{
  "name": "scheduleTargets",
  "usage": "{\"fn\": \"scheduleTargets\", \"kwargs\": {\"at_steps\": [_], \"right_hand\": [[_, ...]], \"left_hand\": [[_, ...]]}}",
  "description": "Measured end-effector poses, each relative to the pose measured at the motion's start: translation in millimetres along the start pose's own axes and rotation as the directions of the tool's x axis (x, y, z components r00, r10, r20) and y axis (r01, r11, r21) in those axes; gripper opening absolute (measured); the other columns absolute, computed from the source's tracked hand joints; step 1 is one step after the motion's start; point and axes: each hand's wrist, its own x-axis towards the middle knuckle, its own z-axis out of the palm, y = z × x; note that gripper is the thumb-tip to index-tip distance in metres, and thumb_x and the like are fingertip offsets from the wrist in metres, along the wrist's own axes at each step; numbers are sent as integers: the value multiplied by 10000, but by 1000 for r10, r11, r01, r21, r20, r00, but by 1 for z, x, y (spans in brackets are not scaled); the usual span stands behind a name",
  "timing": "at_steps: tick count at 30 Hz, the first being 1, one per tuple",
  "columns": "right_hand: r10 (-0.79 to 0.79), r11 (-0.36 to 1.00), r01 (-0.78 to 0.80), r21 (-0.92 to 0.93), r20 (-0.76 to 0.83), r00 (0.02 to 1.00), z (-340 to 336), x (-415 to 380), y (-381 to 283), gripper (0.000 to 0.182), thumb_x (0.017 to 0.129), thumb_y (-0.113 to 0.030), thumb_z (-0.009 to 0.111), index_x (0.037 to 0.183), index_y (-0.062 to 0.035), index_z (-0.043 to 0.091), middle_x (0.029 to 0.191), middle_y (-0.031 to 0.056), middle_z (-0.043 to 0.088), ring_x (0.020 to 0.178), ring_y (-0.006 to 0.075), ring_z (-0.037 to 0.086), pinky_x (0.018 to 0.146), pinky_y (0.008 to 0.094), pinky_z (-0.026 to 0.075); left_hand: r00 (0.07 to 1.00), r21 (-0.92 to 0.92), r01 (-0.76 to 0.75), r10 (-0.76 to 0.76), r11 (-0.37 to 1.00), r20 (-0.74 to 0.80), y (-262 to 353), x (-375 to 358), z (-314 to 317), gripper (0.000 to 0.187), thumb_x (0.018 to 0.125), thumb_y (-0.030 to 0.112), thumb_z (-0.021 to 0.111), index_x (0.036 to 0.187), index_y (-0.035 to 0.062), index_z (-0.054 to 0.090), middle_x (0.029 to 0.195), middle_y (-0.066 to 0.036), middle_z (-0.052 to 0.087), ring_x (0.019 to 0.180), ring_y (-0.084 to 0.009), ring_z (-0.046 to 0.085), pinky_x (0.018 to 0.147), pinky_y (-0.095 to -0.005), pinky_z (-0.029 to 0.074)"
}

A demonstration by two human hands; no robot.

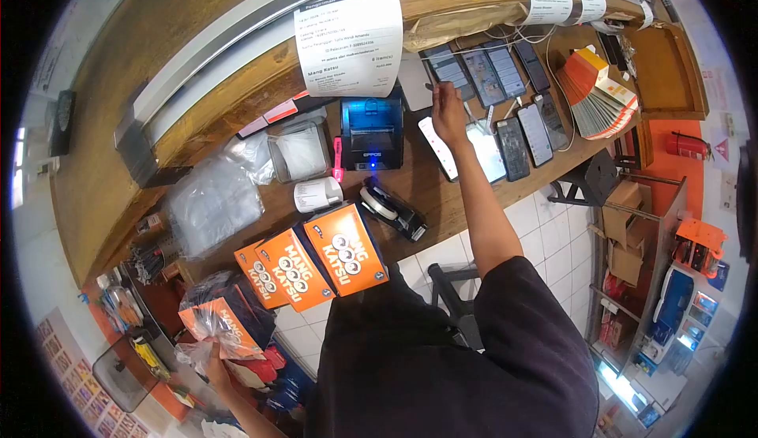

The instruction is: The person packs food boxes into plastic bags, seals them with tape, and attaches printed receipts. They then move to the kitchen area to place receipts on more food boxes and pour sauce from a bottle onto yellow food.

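r hand (448, 113) fwd nr phones (483, 76), l hand (215, 367) low

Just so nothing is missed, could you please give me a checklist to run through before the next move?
1. Left hand at the clear plastic by the bagged box: ok.
2. Right hand, over the phones, empty: cannot tell; something dark shows at its fingertips.
3. Phones free of cables: not ok, white cables run among them.
4. Name on the hanging receipt matches the three orange boxes: ok, both read Mang Katsu.
5. Printer light on: ok, blue.
6. Orange boxes fully supported: cannot tell from above.
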Motion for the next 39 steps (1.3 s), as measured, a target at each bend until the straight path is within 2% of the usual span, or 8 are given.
{"fn": "scheduleTargets", "kwargs": {"at_steps": [4, 10, 19, 22, 31, 34, 36, 39], "right_hand": [[10, 997, -11, -70, -15, 1000, 3, 3, 10, 168, 1018, -157, 509, 1070, 2, 527, 953, 249, 623, 939, 457, 563, 807, 531, 459], [42, 993, -43, -107, -19, 999, 9, 4, 9, 167, 1016, -156, 511, 1072, 1, 531, 968, 243, 631, 954, 445, 565, 812, 529, 460], [1, 994, -9, -105, -73, 997, 8, 8, -1, 138, 998, -110, 524, 1042, 19, 545, 961, 241, 651, 929, 443, 555, 824, 528, 450], [-4, 990, -5, -143, -64, 998, 9, 7, 2, 140, 997, -111, 522, 1047, 19, 541, 964, 239, 654, 926, 443, 554, 827, 530, 447], [-28, 970, 27, -241, 0, 1000, 4, -3, -6, 157, 985, -127, 525, 1073, 3, 541, 992, 216, 671, 929, 429, 559, 835, 529, 447], [-26, 975, 32, -218, 29, 999, 8, -6, -8, 149, 981, -123, 526, 1080, -14, 550, 1008, 210, 672, 935, 421, 565, 825, 529, 452], [-5, 978, 17, -206, 59, 998, 10, -7, -8, 122, 981, -109, 526, 1065, -27, 555, 1010, 207, 662, 931, 422, 569, 808, 531, 455], [-2, 1000, 3, -15, 67, 998, 10, -3, -7, 99, 987, -96, 525, 1037, -13, 545, 978, 210, 646, 921, 431, 565, 802, 523, 452]], "left_hand": [[1000, -107, 11, -9, 994, 21, 1, -3, 1, 358, 949, 272, 702, 1195, 22, 632, 1180, -52, 619, 1098, -188, 565, 1002, -337, 422], [998, 44, 52, -51, 998, -29, 1, 0, 1, 384, 947, 300, 699, 1200, 16, 643, 1191, -64, 622, 1112, -199, 565, 1021, -341, 405], [999, -15, 28, -28, 999, 27, 6, -3, 2, 434, 943, 305, 687, 1244, -1, 623, 1230, -77, 613, 1139, -208, 561, 1037, -340, 397], [1000, 29, 17, -18, 999, 12, -7, 4, -2, 586, 935, 421, 675, 1304, -29, 600, 1300, -120, 600, 1206, -247, 537, 1079, -352, 359], [999, 227, 35, -35, 973, -8, 9, -3, 0, 594, 942, 441, 649, 1280, -46, 616, 1260, -124, 625, 1165, -248, 565, 1047, -351, 386], [998, 116, 35, -30, 993, -47, 11, -5, 8, 574, 955, 433, 629, 1259, -54, 632, 1239, -129, 636, 1140, -252, 579, 1027, -353, 401], [997, 16, 71, -71, 997, -14, 27, -12, 11, 413, 941, 304, 687, 1204, -10, 635, 1182, -71, 628, 1102, -207, 573, 1002, -341, 416], [998, -62, 62, -62, 996, 0, 28, -11, 12, 336, 932, 229, 716, 1176, 11, 637, 1155, -43, 623, 1085, -181, 569, 990, -334, 424]]}}
